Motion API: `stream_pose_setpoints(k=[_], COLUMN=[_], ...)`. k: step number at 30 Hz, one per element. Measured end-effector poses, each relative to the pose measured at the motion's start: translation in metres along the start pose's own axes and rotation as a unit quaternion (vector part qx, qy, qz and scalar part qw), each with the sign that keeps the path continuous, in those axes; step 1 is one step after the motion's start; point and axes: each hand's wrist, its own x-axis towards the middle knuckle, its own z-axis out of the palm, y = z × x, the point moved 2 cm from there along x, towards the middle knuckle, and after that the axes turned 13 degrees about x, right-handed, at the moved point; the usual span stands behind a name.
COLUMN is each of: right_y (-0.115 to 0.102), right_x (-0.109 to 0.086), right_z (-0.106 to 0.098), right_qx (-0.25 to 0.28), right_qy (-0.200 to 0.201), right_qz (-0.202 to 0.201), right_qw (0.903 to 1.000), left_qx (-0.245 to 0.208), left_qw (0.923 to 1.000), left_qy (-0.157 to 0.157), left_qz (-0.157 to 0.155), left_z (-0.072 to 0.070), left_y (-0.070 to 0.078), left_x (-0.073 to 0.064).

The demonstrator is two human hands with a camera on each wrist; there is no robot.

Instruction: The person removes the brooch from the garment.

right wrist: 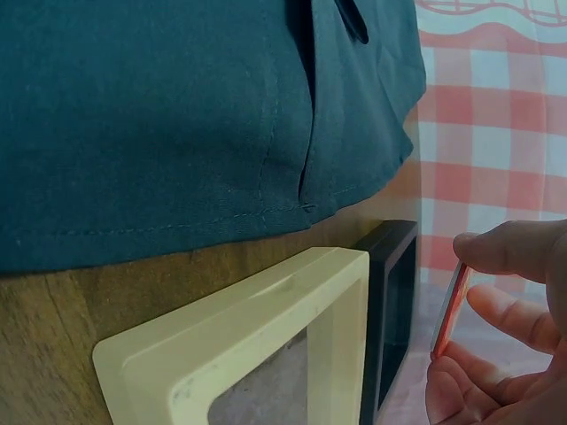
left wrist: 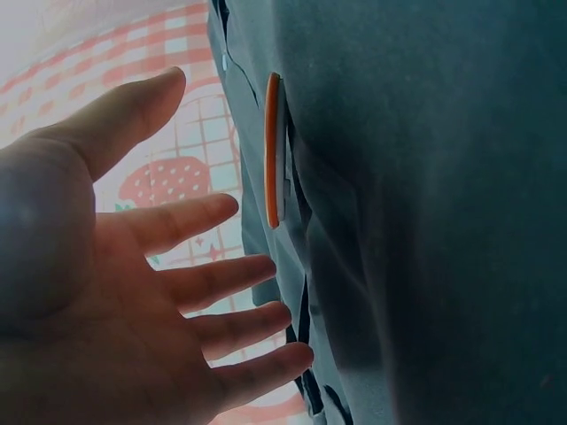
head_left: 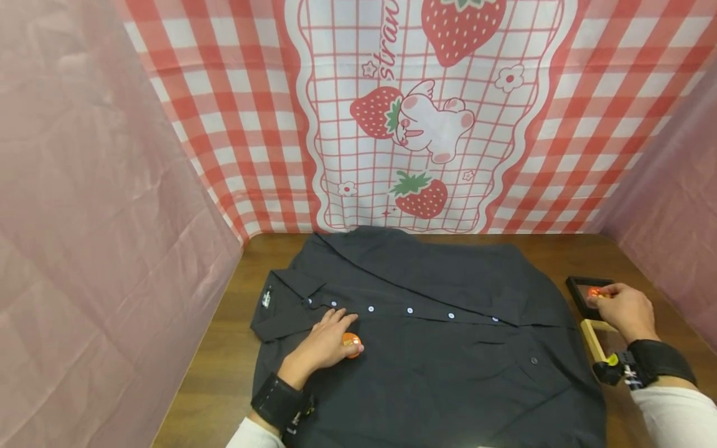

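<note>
A dark button-up shirt lies spread on the wooden table. On its front sits a round orange pin badge, which the left wrist view shows edge-on as an orange rim. Over it hovers my left hand, fingers straight and spread; a gap separates them from the badge in the left wrist view. Far to the right, my right hand pinches a round red badge between thumb and fingers. That badge is above a black square frame, whose inside is partly hidden by the hand.
A pale yellow square frame stands beside the black one, close to the shirt's hem. Behind the table hangs a red-checked cloth with strawberries. Pink cloth closes off the left side, and more pink cloth the right.
</note>
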Motion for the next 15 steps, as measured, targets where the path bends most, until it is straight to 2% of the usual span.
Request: stream_pose_setpoints(k=[11, 15], right_y=[0.010, 0.013], right_x=[0.010, 0.012], right_z=[0.001, 0.002], right_qx=[-0.019, -0.011], right_qy=[-0.003, -0.020], right_qz=[-0.033, -0.017], right_qw=[0.9993, 0.9996], left_qx=[0.007, 0.002], left_qw=[0.9999, 1.0000], left_qy=[0.012, 0.007], left_qz=[0.005, 0.006], left_z=[-0.004, -0.002], left_y=[0.000, 0.001], left_x=[0.001, 0.000])
